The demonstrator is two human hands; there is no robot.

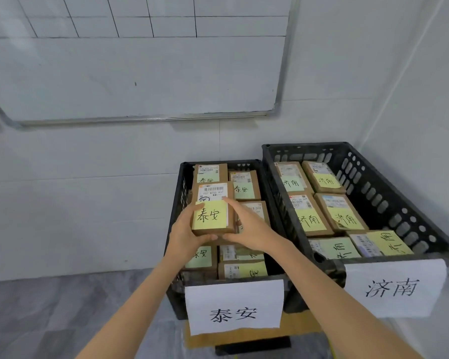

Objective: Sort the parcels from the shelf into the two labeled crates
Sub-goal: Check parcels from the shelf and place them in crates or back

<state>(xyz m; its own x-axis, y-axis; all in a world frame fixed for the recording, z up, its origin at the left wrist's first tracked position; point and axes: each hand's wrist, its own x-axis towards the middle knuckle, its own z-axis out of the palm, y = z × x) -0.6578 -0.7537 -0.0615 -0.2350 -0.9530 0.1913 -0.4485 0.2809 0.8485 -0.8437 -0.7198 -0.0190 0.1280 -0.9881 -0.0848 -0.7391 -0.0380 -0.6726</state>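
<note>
Fingers (210, 237) of L hand (184, 234) curl under the near edge of a brown parcel (213, 211); R hand (249, 229) clamps its right side, index laid along the top edge. Both hands closed on it, parcel held level just above the stack in the left crate (178, 203). Yellow note on parcel (211, 215) reads 泰安, matching the crate's paper label (234, 308), so sort choice looks correct. Step in hand: placing, approx. Crate already well filled w/ 泰安 boxes; next move calls for lowering onto the row below w/o tipping neighbours, then letting go both sides. Right crate (373, 182), label 济南 (394, 287), sits touching the left one, holds parcels w/ 济南 notes. Crates appear to rest on a low support, cardboard sheet (298, 326) under the front; can't tell what carries them. Grey floor (49, 307), white tiled wall, whiteboard (140, 73) above. Shelf not in view.
</note>
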